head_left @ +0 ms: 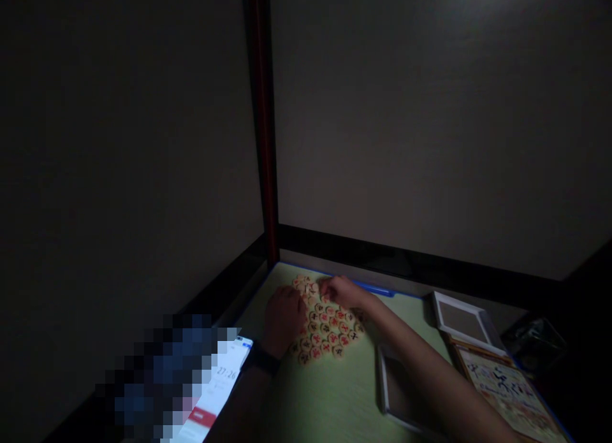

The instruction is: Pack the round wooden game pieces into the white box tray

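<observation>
A cluster of several round wooden game pieces [327, 331] with red and black characters lies flat on a green mat [329, 398]. My left hand [283, 319] rests on the cluster's left edge, fingers curled against the pieces; a dark watch sits on that wrist. My right hand [340, 291] reaches across to the far top of the cluster, fingertips pinched down on a piece there. The scene is dim, so what the fingers hold is not clear.
A lit phone [217, 392] lies at the mat's near left. A white-rimmed box half [463, 322] and a printed lid [509, 392] sit at the right; another tray [399, 392] lies under my right forearm. Walls and a dark red post [262, 124] close the far corner.
</observation>
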A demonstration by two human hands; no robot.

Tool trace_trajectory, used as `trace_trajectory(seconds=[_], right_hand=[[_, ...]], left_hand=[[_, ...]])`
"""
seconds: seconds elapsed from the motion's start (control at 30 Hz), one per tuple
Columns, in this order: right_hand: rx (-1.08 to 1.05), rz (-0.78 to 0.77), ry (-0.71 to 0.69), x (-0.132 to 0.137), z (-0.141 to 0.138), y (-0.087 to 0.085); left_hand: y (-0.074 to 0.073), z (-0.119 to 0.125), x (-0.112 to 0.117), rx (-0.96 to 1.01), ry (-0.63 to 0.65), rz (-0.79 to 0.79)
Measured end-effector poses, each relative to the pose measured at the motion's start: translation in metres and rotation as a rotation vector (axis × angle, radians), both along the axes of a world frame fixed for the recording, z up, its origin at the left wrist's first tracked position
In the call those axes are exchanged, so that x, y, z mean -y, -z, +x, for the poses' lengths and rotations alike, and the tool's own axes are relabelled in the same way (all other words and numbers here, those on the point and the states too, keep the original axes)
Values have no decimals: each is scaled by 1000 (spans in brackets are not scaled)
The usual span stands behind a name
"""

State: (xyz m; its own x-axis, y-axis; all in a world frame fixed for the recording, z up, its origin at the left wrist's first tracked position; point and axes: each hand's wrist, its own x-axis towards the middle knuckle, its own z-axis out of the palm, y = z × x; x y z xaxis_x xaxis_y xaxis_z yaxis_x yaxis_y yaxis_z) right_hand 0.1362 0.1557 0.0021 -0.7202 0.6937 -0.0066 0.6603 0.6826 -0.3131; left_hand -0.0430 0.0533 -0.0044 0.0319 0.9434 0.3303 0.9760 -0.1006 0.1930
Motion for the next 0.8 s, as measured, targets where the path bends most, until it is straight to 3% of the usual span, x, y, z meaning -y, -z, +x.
trace_trajectory(seconds=[0.27,0.47,0.63,0.8], right_hand=[[-17,-49,-49,-8,0,1],[67,38,-44,11,-17,-13],[159,123,30,33,-41,-13],[188,97,55,32,-45,-14]], left_hand=[[0,-1,0,17,0,3],[-3,-8,-2,53,-60,37],[-4,-16,-5,101,-116,86],[-8,-15,-3,118,-133,49]])
